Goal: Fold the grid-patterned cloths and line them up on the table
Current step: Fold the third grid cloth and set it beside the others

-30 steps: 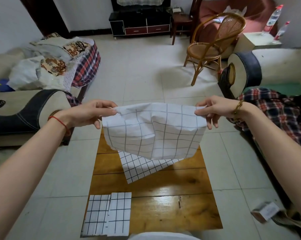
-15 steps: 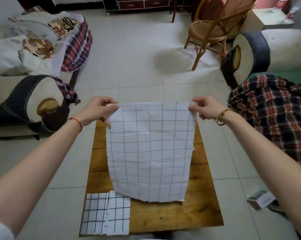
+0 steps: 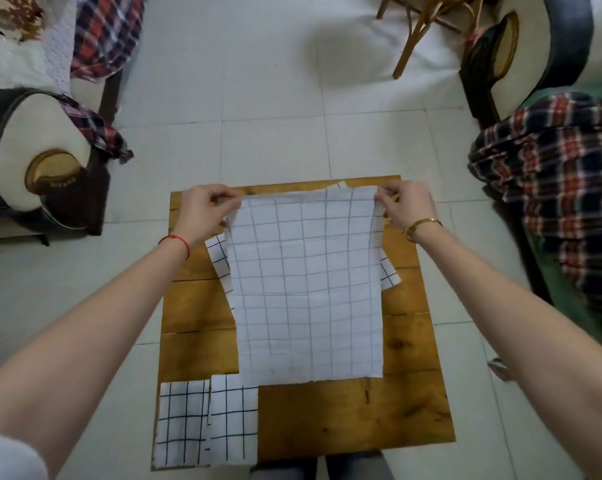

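A white grid-patterned cloth (image 3: pixel 306 289) lies spread out flat over the middle of the wooden table (image 3: pixel 355 417). My left hand (image 3: pixel 202 211) pinches its far left corner and my right hand (image 3: pixel 408 204) pinches its far right corner, both low at the table's far edge. Another grid cloth (image 3: pixel 218 263) lies under it, showing only at the left and right sides. Two folded grid cloths (image 3: pixel 206 422) lie side by side at the table's near left corner.
A sofa arm (image 3: pixel 40 157) stands left of the table and a sofa with a plaid blanket (image 3: pixel 552 188) stands on the right. Rattan chair legs (image 3: pixel 417 32) are on the tiled floor beyond. My legs show below the table's near edge.
The cloth went from bunched in the air, to hanging open, to lying flat on the table. Both hands came down to the table's far edge, still gripping its corners.
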A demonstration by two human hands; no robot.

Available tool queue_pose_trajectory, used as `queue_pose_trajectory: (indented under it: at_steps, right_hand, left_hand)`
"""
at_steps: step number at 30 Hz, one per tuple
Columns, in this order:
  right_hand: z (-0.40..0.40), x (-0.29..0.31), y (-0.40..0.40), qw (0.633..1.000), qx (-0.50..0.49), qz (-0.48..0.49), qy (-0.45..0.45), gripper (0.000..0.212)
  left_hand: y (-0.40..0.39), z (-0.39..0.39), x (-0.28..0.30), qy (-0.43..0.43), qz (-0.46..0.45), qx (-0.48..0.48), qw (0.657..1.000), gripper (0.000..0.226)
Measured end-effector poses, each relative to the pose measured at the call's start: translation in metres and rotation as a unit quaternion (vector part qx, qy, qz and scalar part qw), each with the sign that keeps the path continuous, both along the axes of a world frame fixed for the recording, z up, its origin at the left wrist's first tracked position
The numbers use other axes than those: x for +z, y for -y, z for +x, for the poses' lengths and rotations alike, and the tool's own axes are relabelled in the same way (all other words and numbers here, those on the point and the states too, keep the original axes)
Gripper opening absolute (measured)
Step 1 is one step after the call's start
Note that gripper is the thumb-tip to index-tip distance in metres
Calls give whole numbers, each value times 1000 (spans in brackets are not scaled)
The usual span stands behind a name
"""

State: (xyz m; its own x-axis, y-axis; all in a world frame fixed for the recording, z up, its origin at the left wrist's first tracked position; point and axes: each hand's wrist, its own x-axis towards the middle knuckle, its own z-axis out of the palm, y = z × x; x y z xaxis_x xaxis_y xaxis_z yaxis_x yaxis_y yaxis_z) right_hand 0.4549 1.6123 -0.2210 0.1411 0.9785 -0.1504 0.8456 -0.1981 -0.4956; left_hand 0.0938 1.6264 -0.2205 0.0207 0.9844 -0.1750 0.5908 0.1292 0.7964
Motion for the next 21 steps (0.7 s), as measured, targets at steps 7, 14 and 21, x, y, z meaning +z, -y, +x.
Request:
queue_pose_trajectory:
  at_steps: [7, 14, 21]
  right_hand:
    - [-6, -30, -2, 1000, -22, 2, -16, 22]
    - [-3, -43, 9, 999, -13, 7, -38, 22]
    - [3, -65, 32, 999, -3, 9, -36, 16]
  left_hand:
    - [-11, -7, -28, -39, 14, -25, 999, 12]
    - [3, -7, -39, -75, 25, -40, 996, 11]
    - [28, -7, -54, -94, 18, -51, 994, 11]
